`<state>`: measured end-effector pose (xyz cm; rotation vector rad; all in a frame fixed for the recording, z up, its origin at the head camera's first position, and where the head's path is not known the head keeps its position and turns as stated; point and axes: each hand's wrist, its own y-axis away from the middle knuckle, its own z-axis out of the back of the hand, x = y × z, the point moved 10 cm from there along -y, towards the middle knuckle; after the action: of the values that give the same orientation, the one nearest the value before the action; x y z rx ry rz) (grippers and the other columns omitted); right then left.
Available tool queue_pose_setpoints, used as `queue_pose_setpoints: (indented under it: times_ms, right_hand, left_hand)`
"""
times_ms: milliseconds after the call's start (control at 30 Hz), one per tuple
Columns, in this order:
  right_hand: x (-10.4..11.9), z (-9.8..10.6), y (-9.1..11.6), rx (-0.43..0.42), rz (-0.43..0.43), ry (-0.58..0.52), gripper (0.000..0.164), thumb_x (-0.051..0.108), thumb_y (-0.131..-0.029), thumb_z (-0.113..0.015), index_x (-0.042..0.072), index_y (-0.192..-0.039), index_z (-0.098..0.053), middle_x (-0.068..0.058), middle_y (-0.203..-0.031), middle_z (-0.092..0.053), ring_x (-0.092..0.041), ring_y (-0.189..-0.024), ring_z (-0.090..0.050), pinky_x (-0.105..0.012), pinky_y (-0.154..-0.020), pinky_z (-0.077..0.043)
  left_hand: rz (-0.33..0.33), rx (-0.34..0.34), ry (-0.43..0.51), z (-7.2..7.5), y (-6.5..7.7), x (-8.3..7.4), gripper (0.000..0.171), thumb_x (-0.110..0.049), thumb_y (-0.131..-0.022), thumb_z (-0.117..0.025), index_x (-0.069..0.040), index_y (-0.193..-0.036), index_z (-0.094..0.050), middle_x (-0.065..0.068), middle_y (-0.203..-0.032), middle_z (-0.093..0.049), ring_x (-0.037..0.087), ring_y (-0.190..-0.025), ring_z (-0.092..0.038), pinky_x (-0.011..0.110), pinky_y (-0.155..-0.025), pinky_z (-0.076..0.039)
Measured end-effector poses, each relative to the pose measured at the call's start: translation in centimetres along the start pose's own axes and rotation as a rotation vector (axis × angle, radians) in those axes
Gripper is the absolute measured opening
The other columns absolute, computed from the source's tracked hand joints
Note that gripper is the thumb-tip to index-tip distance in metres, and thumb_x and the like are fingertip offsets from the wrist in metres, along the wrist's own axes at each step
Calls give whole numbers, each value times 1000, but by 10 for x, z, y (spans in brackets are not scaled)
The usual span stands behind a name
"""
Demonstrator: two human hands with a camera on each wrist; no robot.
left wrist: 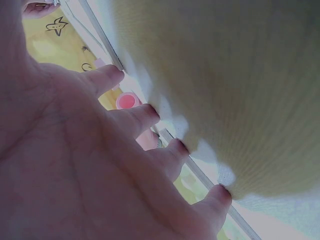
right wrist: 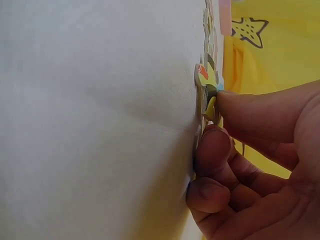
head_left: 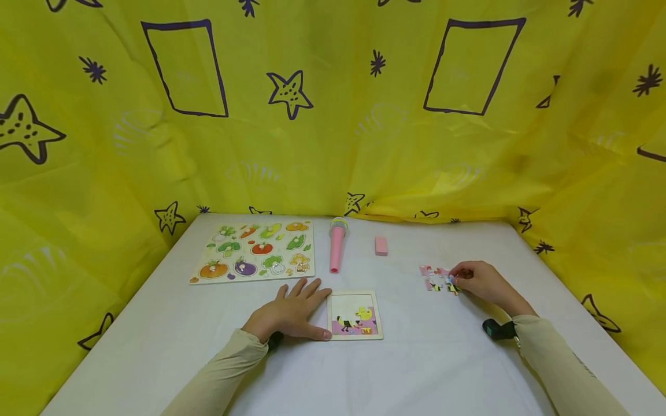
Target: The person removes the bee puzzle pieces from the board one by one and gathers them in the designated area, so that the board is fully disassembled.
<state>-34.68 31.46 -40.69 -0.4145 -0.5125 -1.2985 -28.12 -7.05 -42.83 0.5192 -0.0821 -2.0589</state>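
Observation:
A small square jigsaw puzzle tray (head_left: 381,323) with a pale border lies in front of me, its lower part filled with pink pieces showing a yellow and black bee. My left hand (head_left: 292,312) rests flat beside it, fingers spread, the thumb touching its lower left corner. In the left wrist view the palm and the straight fingertips (left wrist: 176,146) show against the table. To the right, several loose jigsaw pieces (head_left: 428,270) lie together. Over them my right hand (head_left: 484,284) pinches a yellow and black jigsaw piece (right wrist: 212,105) between thumb and forefinger, low at the table surface.
A board of vegetable pieces (head_left: 281,276) lies at the back left. Right of it are a pink toy microphone (head_left: 337,248) and a pink block (head_left: 381,246). Yellow patterned cloth (head_left: 333,144) hangs around the back and sides of the white table (head_left: 416,370).

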Motion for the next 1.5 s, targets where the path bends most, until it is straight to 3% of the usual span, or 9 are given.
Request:
queue_pose_setpoints:
  times_ms: [333,900,1500]
  right_hand:
    - [3,-1,2,15,-43,-6,15,7,-100,-72,-5,-108,-70,-9,-96,-67,-27,-88,-57,-40,-78,-52]
    - [3,4,2,-34,-52,-3,16,11,-100,-73,-3,-109,-70,-9,-96,-67,-28,-88,-56,-42,-79,-51]
    - [56,-18,-1,-17,55,-166,12,10,-102,-71,0,-109,-72,-6,-90,-67,-23,-77,-57,-29,-62,-50]
  left_hand:
    - [-4,5,-3,0,1,-1,98,-63,-92,-77,-19,-168,-34,12,-177,-19,39,-163,-8,71,-123,-10]
    - [1,5,-3,2,2,-2,98,-62,-92,-77,-19,-168,-34,12,-177,-19,39,-163,-7,71,-124,-9]
    - [-8,-3,-22,0,-3,0,98,-64,-92,-77,-20,-168,-34,12,-177,-19,40,-163,-9,72,-123,-11]
